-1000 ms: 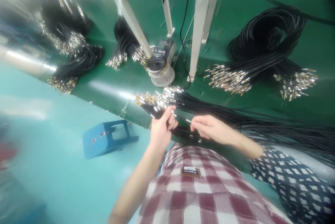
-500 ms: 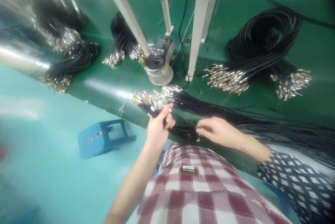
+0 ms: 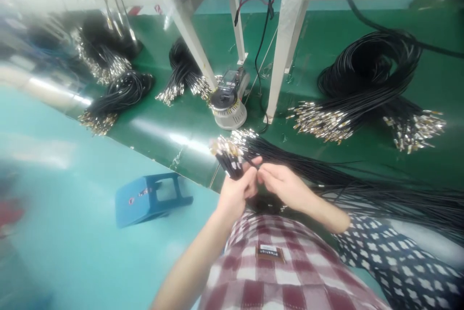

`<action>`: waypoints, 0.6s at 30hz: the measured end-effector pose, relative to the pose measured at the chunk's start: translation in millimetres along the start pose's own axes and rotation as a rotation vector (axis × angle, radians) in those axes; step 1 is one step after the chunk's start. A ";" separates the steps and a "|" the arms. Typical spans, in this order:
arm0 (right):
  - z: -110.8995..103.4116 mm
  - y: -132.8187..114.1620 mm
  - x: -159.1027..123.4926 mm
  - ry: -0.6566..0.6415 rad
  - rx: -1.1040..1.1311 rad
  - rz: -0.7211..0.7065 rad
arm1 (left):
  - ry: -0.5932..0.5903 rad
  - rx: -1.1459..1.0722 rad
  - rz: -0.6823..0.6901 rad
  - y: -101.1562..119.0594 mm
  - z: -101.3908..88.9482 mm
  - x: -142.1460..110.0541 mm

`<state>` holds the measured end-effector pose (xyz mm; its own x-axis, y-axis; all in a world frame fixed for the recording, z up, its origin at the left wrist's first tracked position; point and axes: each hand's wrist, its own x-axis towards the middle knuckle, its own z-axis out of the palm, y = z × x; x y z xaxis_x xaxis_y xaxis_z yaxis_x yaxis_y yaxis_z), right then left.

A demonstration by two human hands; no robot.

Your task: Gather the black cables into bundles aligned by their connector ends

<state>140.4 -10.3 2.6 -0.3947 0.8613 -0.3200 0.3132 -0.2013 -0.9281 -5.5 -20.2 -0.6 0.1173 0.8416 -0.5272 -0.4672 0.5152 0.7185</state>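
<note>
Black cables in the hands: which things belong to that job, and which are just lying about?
In the job: left hand and the cable bundle it grips; right hand; probably the long cables alongside.

Seemingly just lying about: blue stool, round-based device, coiled cables at right, untouched.

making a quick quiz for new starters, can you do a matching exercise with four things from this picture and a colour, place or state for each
1. stool
2. apron
3. left hand
4. tabletop

A. green
B. closed around black cables
C. on the floor
D. checked

Pairs: 1-C, 2-D, 3-B, 4-A
</note>
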 end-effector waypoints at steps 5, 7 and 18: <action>-4.8 2.2 11.5 -0.245 -0.101 0.041 | 0.127 0.043 0.002 -6.7 -5.2 1.1; -20.4 24.3 25.5 -0.321 -0.137 0.104 | 0.162 0.026 0.041 -10.7 -12.6 5.5; -55.7 136.5 92.2 0.184 -0.683 0.121 | -0.087 -0.319 0.182 30.8 -7.7 -16.6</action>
<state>195.0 67.6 -143.0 -0.1898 0.9281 -0.3203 0.8400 -0.0155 -0.5424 -28.6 -19.6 26.7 0.0746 0.9324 -0.3535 -0.7352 0.2910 0.6122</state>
